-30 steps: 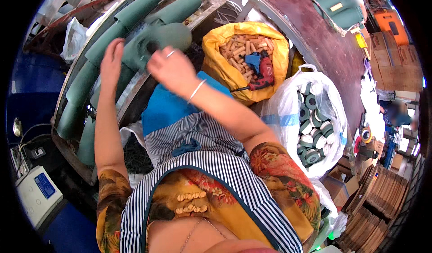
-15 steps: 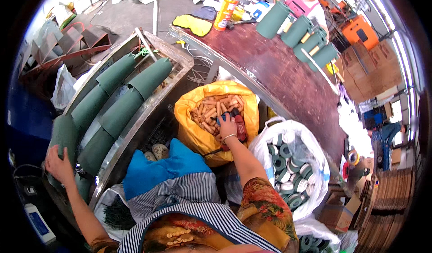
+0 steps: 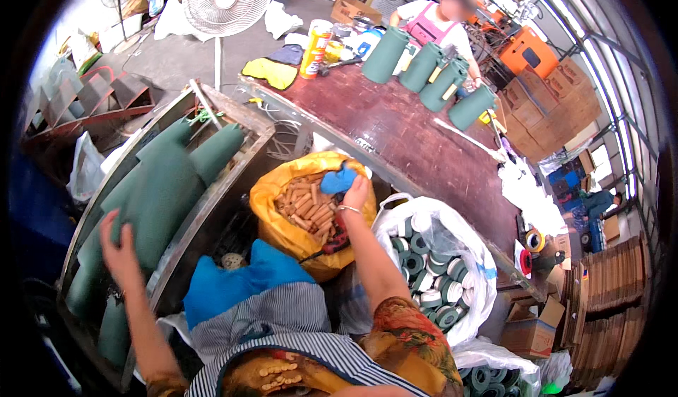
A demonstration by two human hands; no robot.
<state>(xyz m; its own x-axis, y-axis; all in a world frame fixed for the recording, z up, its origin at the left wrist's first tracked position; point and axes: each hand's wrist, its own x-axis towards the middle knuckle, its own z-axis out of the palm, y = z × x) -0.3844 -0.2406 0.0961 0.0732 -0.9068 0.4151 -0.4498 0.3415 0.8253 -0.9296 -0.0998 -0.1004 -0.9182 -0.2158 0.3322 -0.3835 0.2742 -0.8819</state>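
Observation:
My left hand (image 3: 121, 252) is open, fingers apart, beside green tapered tubes in a long wood-edged trough (image 3: 244, 160). One green tube (image 3: 166, 185), blurred, lies across the others near that hand. My right hand (image 3: 358, 193) is closed on a small blue object (image 3: 339, 179) above a yellow sack (image 3: 272, 178); its exact kind is unclear. Tan cylindrical pegs (image 3: 305, 206) fill the sack, and a red and black tool (image 3: 339, 238) sits at its near right side, partly hidden by my forearm.
A white sack (image 3: 487, 270) of green and white rings stands to the right. Beyond is a dark red table (image 3: 339, 107), where a person (image 3: 431, 22) stands behind upright green tubes (image 3: 424, 65). A fan (image 3: 226, 1) is at the back; cardboard stacks (image 3: 607, 284) stand far right.
My right hand has lifted the blue object up from beside the red tool. A green tube has shifted up and right, away from my left hand, which has let go. The view has shifted.

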